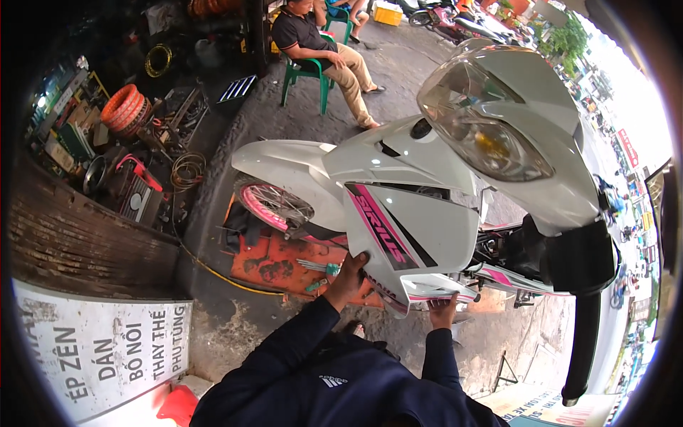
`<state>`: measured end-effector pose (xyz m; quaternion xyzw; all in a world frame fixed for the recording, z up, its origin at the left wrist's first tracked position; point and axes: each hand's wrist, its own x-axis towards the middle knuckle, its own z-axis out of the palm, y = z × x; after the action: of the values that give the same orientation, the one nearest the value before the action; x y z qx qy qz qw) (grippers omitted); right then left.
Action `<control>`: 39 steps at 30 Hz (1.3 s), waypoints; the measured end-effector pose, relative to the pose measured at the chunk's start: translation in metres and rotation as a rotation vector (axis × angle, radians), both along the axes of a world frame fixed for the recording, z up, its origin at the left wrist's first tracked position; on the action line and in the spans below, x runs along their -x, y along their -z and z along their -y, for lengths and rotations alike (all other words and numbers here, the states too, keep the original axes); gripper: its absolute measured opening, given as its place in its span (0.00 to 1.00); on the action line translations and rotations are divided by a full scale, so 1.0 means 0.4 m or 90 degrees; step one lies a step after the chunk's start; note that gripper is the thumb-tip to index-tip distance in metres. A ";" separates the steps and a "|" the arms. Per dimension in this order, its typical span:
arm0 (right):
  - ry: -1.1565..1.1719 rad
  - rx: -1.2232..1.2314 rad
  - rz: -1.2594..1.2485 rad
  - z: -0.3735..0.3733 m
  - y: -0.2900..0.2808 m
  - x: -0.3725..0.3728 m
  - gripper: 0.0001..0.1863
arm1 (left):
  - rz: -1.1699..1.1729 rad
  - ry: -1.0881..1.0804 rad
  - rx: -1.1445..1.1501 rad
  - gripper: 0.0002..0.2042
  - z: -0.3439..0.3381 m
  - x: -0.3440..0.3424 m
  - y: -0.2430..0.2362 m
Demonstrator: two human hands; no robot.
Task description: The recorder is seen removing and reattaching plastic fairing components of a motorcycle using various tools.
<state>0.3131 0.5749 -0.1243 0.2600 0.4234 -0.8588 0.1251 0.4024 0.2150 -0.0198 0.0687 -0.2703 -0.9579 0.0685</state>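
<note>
A white motorbike with pink and black stripes stands in front of me, its front wheel (274, 203) at the left and its headlight (491, 142) high at the right. My left hand (346, 282) is closed on the lower front edge of the white side fairing (434, 231), thumb against the panel. Farther right, my right hand (442, 313) holds the lower edge of the same fairing's bottom strip (437, 287), with its fingertips up against it. The panel hides part of the fingers of both hands. The black handlebar grip (585, 341) hangs at the right.
An orange, stained platform (267, 263) lies beneath the bike, with small tools (324, 267) on it. A yellow hose (220, 277) runs along the ground. Orange coils (126, 109) and workshop clutter fill the left. Someone sits on a green chair (306, 75) beyond the bike. A white sign (107, 341) stands at lower left.
</note>
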 end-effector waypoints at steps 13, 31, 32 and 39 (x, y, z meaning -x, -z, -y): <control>0.017 -0.065 0.022 0.028 -0.052 0.019 0.37 | -0.044 -0.004 0.006 0.30 0.010 -0.013 -0.050; -0.090 -0.008 -0.060 0.041 -0.055 0.101 0.18 | -0.042 -0.026 -0.015 0.31 0.022 0.004 0.055; -0.081 -0.006 -0.065 0.025 -0.046 0.102 0.18 | -0.048 -0.033 -0.037 0.32 0.018 0.012 0.035; -0.025 -0.121 -0.046 0.052 -0.073 0.135 0.15 | -0.039 -0.068 -0.034 0.33 -0.002 0.028 0.062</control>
<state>0.2592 0.5541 -0.0952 0.2312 0.5121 -0.8210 0.1012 0.3912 0.2157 -0.0445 0.0552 -0.2384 -0.9614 0.1259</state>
